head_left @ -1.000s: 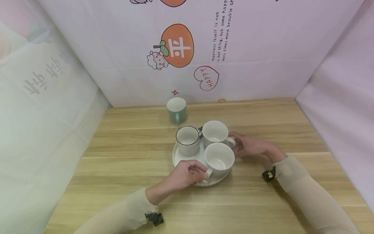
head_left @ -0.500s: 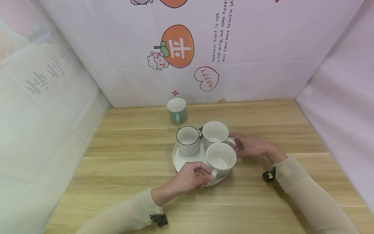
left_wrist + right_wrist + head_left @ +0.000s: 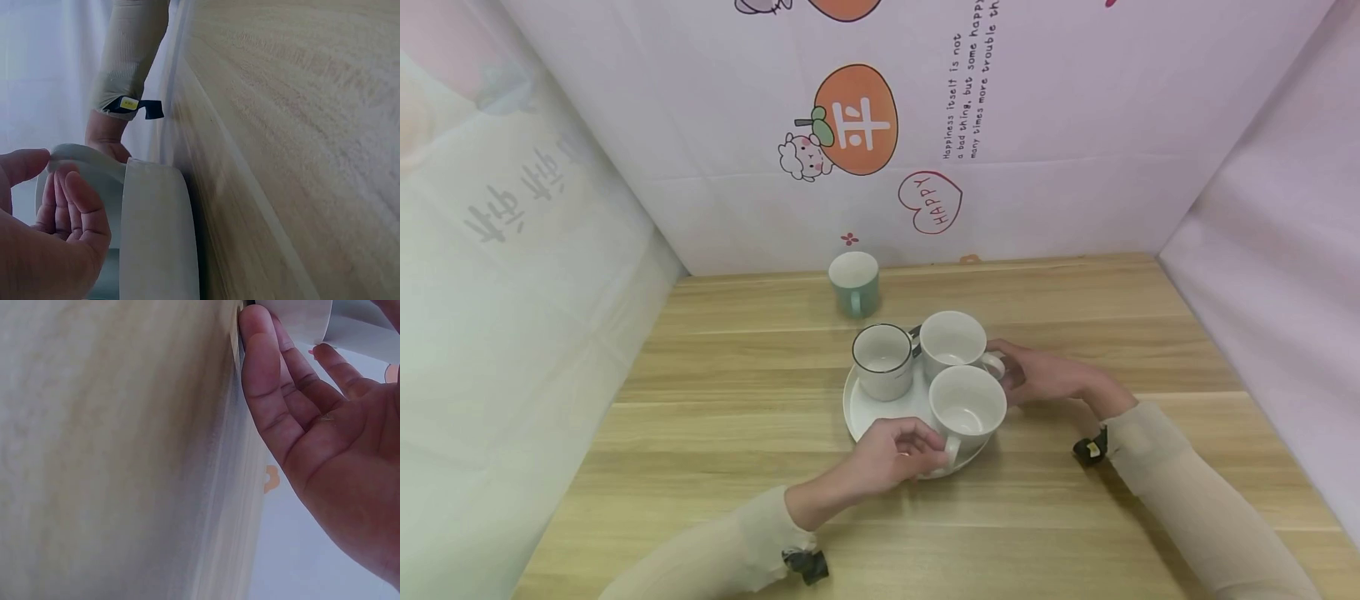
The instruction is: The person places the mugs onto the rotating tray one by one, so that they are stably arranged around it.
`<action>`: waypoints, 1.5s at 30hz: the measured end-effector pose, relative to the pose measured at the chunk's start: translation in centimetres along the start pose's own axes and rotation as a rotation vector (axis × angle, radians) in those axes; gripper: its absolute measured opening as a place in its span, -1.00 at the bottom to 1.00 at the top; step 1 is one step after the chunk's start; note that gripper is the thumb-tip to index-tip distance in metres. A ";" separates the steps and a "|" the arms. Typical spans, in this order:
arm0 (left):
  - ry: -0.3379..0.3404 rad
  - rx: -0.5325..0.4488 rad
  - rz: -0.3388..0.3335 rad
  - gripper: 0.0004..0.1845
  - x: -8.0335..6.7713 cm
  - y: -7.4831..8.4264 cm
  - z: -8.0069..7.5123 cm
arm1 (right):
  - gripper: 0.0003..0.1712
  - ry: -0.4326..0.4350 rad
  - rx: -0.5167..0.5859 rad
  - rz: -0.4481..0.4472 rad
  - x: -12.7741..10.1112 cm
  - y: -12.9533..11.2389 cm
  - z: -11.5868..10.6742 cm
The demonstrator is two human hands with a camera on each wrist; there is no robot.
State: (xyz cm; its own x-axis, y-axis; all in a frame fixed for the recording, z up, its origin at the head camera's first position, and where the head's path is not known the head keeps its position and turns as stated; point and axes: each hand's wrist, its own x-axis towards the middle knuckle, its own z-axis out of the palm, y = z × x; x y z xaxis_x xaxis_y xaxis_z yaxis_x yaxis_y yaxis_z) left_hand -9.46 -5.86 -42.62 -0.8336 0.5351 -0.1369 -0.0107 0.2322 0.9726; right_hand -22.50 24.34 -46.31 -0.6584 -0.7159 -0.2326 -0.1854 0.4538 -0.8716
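While your left hand point(image 3: 891, 454) curls at the near rim of the white plate point(image 3: 880, 414), its fingers are bent round the handle of the nearest white mug point(image 3: 966, 406); the left wrist view shows thumb and fingers folded in beside the mug's pale wall point(image 3: 156, 231). Compared with a second ago, that mug sits slightly further right on the plate and your left hand has followed it, then settled; over the last half second almost nothing has shifted, so I judge the mug placed and the grip on the point of ending. Your right hand point(image 3: 1045, 375) lies on the counter point(image 3: 715, 433) just beside the plate's right edge, fingers nearly straight and gripping nothing, their tips by the handle of the further white mug point(image 3: 953, 343); whether they touch it cannot be told. Behind on the plate stands a white mug with a dark rim point(image 3: 882, 358), close against the others. All three are smooth, glazed, cylindrical and upright, on a round, shallow, glossy plate. Well apart, near the back wall, stands a green mug point(image 3: 853, 283) with a white inside. Light wood-grain boards, matt, make up the counter.
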 end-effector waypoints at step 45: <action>0.184 0.070 -0.063 -0.66 -0.8 -1.4 -7.6 | -0.08 0.010 -0.022 0.014 -0.2 -0.2 0.0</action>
State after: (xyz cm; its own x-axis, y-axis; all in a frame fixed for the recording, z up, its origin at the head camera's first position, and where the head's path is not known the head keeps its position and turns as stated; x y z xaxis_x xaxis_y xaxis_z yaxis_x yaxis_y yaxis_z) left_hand -12.94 -12.82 -42.43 -0.9194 0.3617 -0.1547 -0.0335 0.3197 0.9469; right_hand -22.36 24.36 -46.07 -0.6684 -0.7041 -0.2399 -0.1923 0.4752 -0.8586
